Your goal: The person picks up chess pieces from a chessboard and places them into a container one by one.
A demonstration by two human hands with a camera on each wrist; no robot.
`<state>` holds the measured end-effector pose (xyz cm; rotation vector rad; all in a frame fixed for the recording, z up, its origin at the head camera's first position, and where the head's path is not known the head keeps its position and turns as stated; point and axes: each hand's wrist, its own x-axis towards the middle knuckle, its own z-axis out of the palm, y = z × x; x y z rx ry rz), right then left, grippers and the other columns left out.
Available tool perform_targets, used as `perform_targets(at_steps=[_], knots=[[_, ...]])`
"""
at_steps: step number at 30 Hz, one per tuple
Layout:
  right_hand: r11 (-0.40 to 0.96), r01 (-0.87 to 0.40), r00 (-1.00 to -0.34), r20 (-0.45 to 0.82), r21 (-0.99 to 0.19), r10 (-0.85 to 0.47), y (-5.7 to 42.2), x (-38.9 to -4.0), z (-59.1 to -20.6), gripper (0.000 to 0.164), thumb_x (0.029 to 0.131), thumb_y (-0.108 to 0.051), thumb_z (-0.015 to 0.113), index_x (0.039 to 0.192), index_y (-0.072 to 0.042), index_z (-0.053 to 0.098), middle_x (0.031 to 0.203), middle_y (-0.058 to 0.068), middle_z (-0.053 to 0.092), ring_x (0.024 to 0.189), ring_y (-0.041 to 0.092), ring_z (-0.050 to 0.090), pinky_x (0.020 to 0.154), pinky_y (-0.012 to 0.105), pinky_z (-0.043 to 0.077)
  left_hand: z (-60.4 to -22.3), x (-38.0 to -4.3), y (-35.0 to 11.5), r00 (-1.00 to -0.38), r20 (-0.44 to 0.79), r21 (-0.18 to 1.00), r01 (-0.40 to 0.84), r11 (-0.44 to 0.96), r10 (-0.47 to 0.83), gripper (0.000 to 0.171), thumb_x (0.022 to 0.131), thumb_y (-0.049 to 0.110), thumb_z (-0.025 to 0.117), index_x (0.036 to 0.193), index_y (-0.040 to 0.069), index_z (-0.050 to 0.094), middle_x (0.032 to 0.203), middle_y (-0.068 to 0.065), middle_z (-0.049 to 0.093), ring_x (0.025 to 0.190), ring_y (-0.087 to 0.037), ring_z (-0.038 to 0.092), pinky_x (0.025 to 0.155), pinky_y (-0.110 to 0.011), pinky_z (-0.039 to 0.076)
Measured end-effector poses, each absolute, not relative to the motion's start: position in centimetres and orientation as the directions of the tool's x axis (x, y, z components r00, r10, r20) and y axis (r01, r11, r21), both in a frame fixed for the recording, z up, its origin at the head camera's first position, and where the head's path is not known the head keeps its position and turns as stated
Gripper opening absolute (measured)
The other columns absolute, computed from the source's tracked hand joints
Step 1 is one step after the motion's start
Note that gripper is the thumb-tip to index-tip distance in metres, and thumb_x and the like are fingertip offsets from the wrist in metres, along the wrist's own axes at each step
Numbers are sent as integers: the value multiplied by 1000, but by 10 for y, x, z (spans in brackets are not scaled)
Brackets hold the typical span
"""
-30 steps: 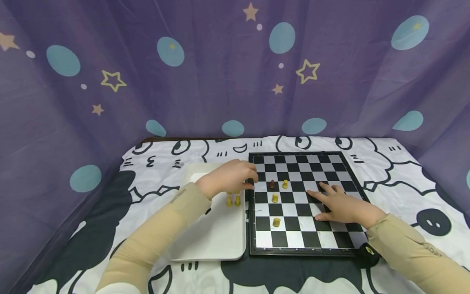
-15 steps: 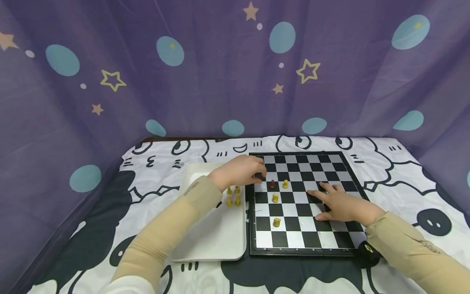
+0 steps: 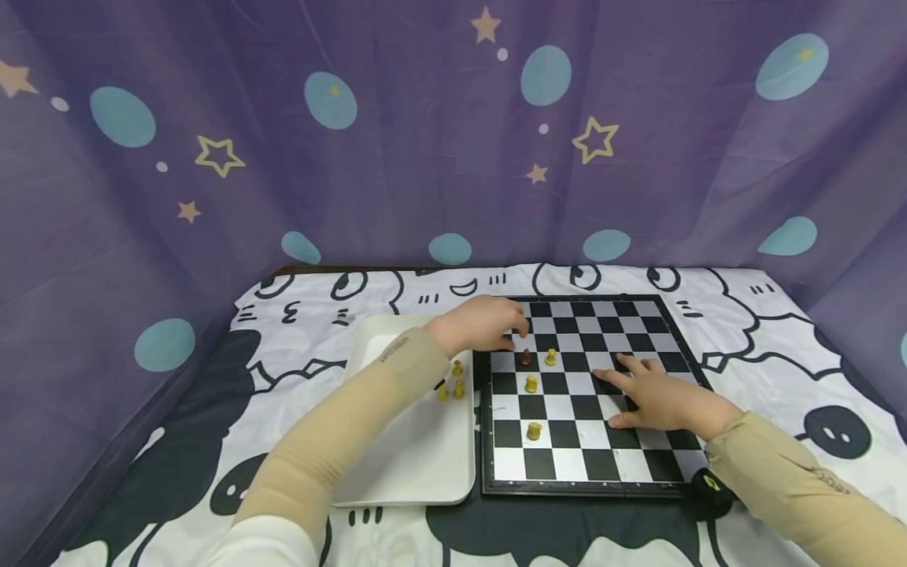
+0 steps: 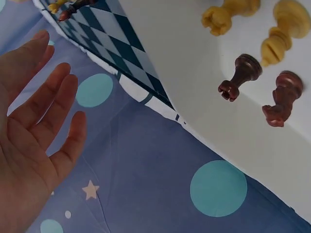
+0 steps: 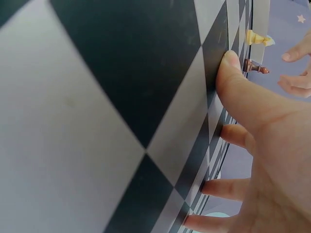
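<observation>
My left hand (image 3: 489, 323) hovers over the chessboard's (image 3: 574, 465) far left part, beside a small dark red chess piece (image 3: 525, 357). The left wrist view shows this hand (image 4: 39, 136) with loosely bent fingers, apart from one another and holding nothing. My right hand (image 3: 659, 395) rests on the board's right side with fingers spread, and its fingertips touch the squares in the right wrist view. Yellow chess pieces stand to its left: one (image 3: 550, 357) beside the dark piece, one (image 3: 531, 383) nearer me and one (image 3: 534, 431) close to the front.
A white tray (image 3: 404, 480) lies left of the board. It holds several chess pieces, including a dark rook (image 4: 241, 75), a dark knight (image 4: 284, 99) and a yellow rook (image 4: 226, 17). A patterned cloth (image 3: 772, 339) covers the table; a purple curtain (image 3: 439, 142) hangs behind.
My left hand has moved right, from the tray's edge to over the board near the dark piece. The right hand stays in place.
</observation>
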<state>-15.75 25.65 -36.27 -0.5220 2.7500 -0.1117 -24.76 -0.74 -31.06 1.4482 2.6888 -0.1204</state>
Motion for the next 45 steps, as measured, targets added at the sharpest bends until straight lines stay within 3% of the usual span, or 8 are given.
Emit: perform_targets(at_steps=[16, 29, 45], knots=[[925, -352, -873, -307, -140, -379, 258, -156, -361, 81, 76, -59, 65, 141, -15, 43, 144, 33, 27, 123, 60, 30, 80, 66, 45, -320, -253, 9, -566, -194, -75, 823, 563, 801, 21, 88, 24, 68, 109, 20, 71, 111, 4, 63, 98, -11, 60, 85, -27, 50], [933, -337, -874, -326, -126, -360, 258, -157, -363, 82, 75, -61, 64, 141, -16, 43, 144, 33, 27, 123, 58, 31, 82, 67, 45, -325, -249, 15, -547, -201, -96, 837, 539, 813, 15, 86, 23, 69, 100, 20, 72, 105, 4, 62, 97, -11, 59, 84, -26, 50], [925, -356, -873, -305, -132, -380, 257, -157, -361, 80, 76, -57, 66, 140, -15, 43, 143, 34, 27, 122, 61, 31, 82, 67, 44, -327, -252, 17, -543, -215, -118, 839, 531, 812, 15, 87, 22, 69, 101, 20, 72, 105, 4, 63, 94, -11, 61, 84, -26, 51]])
